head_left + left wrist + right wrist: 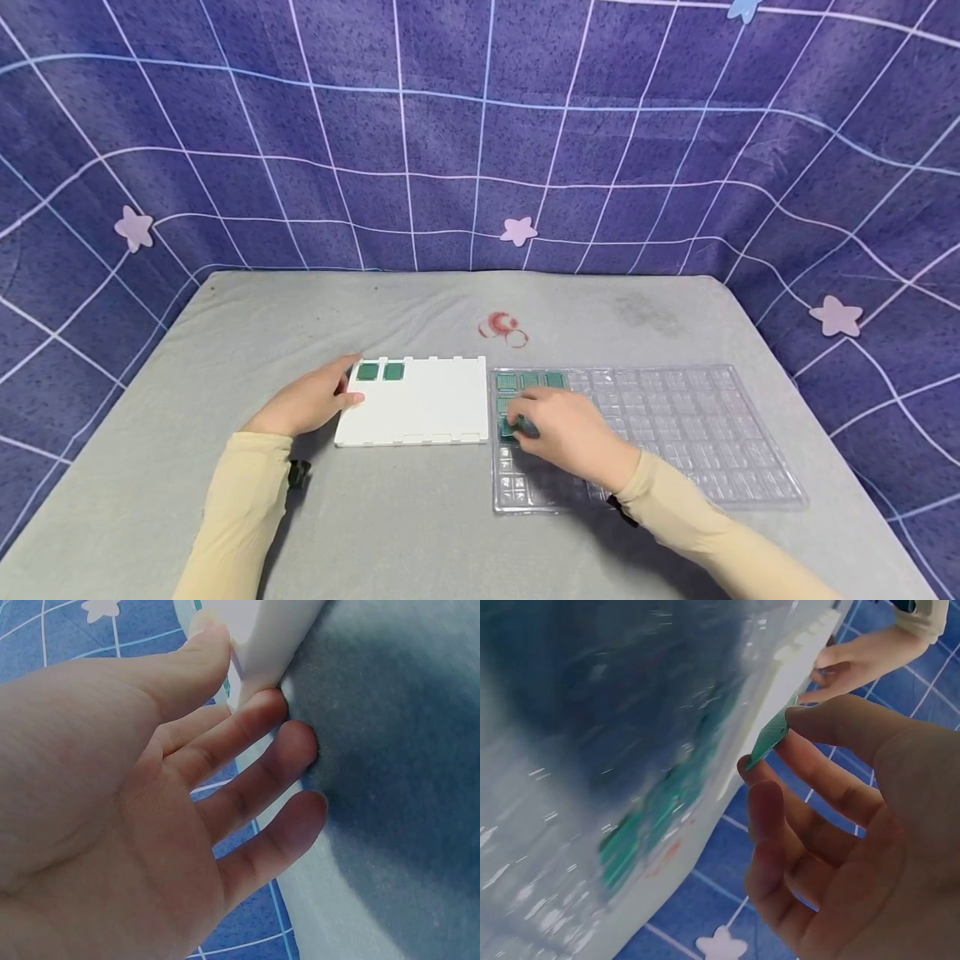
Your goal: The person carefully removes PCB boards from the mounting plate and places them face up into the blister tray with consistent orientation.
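Observation:
My right hand (570, 433) pinches a small square green circuit chip (770, 739) between thumb and fingertips, above the left part of a clear plastic blister tray (675, 433). Several other green chips (507, 382) sit in that tray's upper left pockets. To its left lies a flat white tray (427, 408) with two green chips, one (367, 372) in its far left corner and another (393, 372) beside it. My left hand (311, 400) holds the white tray's left edge, thumb over the rim and index finger against its side; the other fingers are loosely bent.
A grey cloth covers the table (405, 517). Red ring-shaped marks (502, 327) show on it behind the trays. A purple gridded curtain (450, 133) with star shapes encloses the back and sides.

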A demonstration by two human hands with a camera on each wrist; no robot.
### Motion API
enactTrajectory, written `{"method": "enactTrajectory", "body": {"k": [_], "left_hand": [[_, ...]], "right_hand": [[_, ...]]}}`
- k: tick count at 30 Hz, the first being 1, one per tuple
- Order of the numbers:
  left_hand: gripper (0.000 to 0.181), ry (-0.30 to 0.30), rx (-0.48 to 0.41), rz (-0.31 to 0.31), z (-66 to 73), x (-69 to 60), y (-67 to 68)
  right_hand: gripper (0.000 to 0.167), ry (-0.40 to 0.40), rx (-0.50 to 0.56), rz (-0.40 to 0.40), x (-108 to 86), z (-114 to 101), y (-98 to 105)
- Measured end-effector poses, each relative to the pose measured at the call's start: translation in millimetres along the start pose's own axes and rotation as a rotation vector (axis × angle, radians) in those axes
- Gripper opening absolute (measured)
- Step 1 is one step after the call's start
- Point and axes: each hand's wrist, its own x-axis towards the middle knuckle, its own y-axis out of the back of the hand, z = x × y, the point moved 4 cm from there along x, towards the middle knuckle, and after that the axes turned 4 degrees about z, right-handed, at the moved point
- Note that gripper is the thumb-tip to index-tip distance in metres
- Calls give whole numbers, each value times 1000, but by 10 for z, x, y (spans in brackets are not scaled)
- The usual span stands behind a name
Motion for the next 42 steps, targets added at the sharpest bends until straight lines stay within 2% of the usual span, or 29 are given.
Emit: {"method": "enactTrajectory", "body": {"k": [6,14,42], "left_hand": [[69,12,4,-11,0,-5,0],[68,-5,1,-5,27,-12,10],[69,17,10,-12,8,-4,1]], "right_hand": [[15,-35,6,-17,-134,114,9],[14,-49,-4,-18,-230,188,6],[13,-78,-8,-26,-220,276,-57]]}}
